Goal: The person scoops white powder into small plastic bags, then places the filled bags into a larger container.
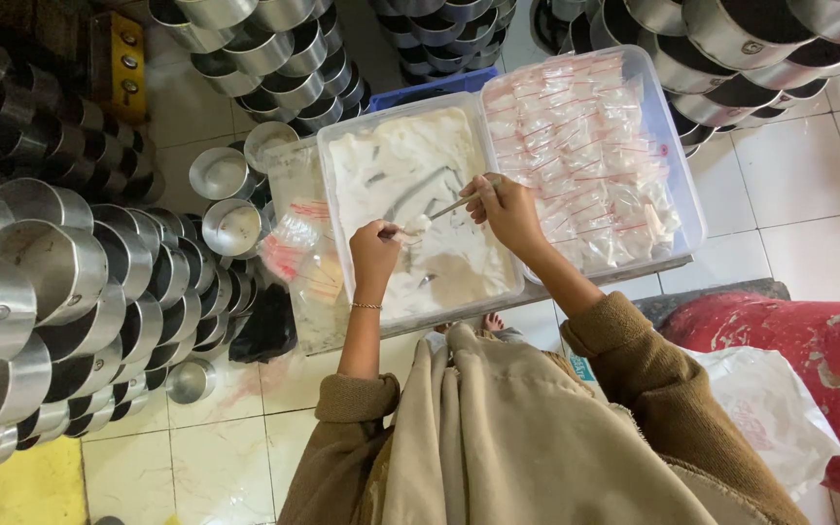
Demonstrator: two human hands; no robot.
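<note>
Now | right grip (507, 209) closed on spoon (461, 202) | left grip (374, 249) pinching small bag (406, 231) at spoon tip

On my left I see stacked rows of shiny metal pots (60, 292), with more stacks (284, 58) at the far side and far right (731, 44). Two loose metal cups (221, 173) stand on the white tiled floor (799, 165). A black cloth (266, 331) lies near them. At the near right sits a red, worn surface (799, 340) with a white plastic bag (770, 408) beside it.
</note>
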